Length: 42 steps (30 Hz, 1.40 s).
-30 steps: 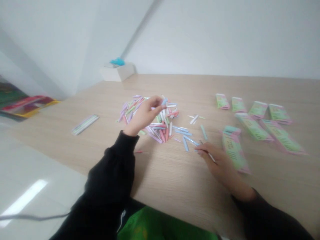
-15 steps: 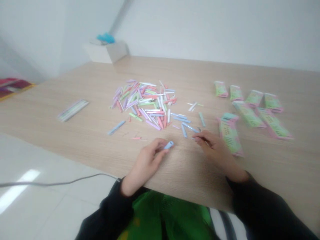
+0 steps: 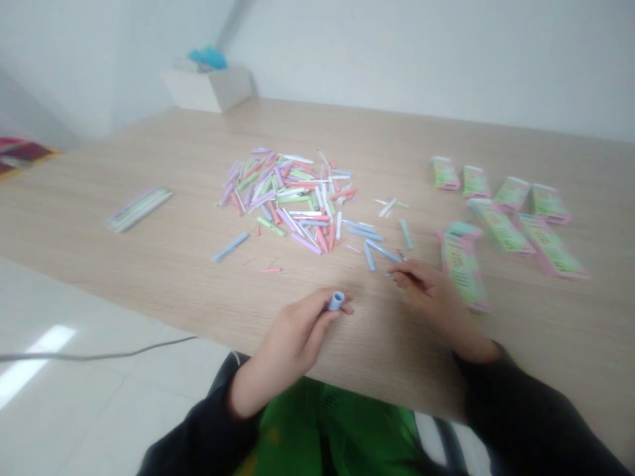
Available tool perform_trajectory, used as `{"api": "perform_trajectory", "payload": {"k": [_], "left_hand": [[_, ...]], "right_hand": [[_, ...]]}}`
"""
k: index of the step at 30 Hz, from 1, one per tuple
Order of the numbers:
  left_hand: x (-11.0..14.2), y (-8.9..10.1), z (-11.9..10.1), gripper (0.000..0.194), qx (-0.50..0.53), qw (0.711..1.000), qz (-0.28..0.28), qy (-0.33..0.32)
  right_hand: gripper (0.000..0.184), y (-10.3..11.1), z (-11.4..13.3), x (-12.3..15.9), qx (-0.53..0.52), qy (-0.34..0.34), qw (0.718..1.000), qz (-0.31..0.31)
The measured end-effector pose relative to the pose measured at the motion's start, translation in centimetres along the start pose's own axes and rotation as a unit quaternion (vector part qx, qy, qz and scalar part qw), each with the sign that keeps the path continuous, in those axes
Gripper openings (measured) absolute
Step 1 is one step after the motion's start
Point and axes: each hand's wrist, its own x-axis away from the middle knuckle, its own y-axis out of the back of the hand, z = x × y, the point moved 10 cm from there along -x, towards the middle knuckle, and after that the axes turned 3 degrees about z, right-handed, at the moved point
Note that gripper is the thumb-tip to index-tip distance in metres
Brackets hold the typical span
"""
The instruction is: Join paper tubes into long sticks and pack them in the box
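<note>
At lower centre of the frame, the left hand [image 3: 290, 340] holds a short blue paper tube [image 3: 336, 301] upright, its open end facing up, gripped between thumb and bent fingers [image 3: 317, 324]. The tube looks light and thin-walled, so it would likely dent under a hard squeeze and is best held gently by its sides. The forearm, in a black sleeve [image 3: 208, 430], angles up from the bottom edge. To the right, the right hand [image 3: 426, 291] rests palm down on the wooden table [image 3: 149, 155], fingertips [image 3: 399, 277] pinched narrow; anything between them is too blurred to tell. Just above that hand lie loose blue strips [image 3: 370, 254], beside a heap of pastel paper strips [image 3: 282, 195] at centre. Pink-and-green packets [image 3: 461, 271] sit at right, and a bundle of strips [image 3: 139, 208] lies at left.
</note>
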Motion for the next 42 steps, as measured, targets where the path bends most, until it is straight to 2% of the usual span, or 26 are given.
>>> {"api": "perform_trajectory", "payload": {"k": [3,7,12,15,20,23,26,31,35,39,42], "left_hand": [[0.3,-0.4,-0.3,0.018,-0.033,0.999,0.0,-0.02],[0.7,-1.8,-0.1,0.016,-0.027,0.998,0.036,-0.041],[1.0,-1.3,-1.0,0.015,-0.044,0.994,0.023,-0.093],[1.1,-0.7,-1.8,0.014,-0.06,0.991,0.012,-0.119],[0.8,-0.5,-2.3,0.015,-0.097,0.986,0.01,-0.137],[0.5,-0.8,-1.9,0.016,-0.115,0.982,0.007,-0.152],[0.4,-1.0,-1.4,0.015,-0.122,0.98,0.009,-0.16],[0.8,0.0,-2.3,0.015,-0.127,0.977,0.014,-0.168],[1.0,0.7,-3.1,0.016,-0.116,0.979,0.009,-0.168],[1.1,0.8,-2.3,0.018,-0.118,0.982,0.004,-0.146],[1.1,0.6,-1.2,0.017,-0.127,0.985,0.013,-0.116]], "right_hand": [[0.015,0.0,0.3,0.0,-0.005,0.009,1.0,0.003],[0.016,0.4,0.7,0.2,-0.009,0.007,1.0,-0.004],[0.015,0.8,0.7,0.6,-0.021,-0.042,0.999,-0.019],[0.014,1.2,1.8,0.7,0.002,-0.018,1.0,-0.014],[0.016,-0.2,4.2,1.4,0.11,0.087,0.984,0.108],[0.024,-2.1,4.2,2.5,0.179,0.107,0.961,0.18],[0.029,-3.3,4.0,3.4,0.236,0.121,0.942,0.208],[0.028,-2.2,4.6,4.0,0.24,0.152,0.948,0.147],[0.03,-2.0,4.0,4.2,0.245,0.143,0.948,0.143],[0.025,-0.4,4.1,3.8,0.213,0.136,0.963,0.096],[0.024,0.4,4.8,3.8,0.216,0.153,0.962,0.073]]}}
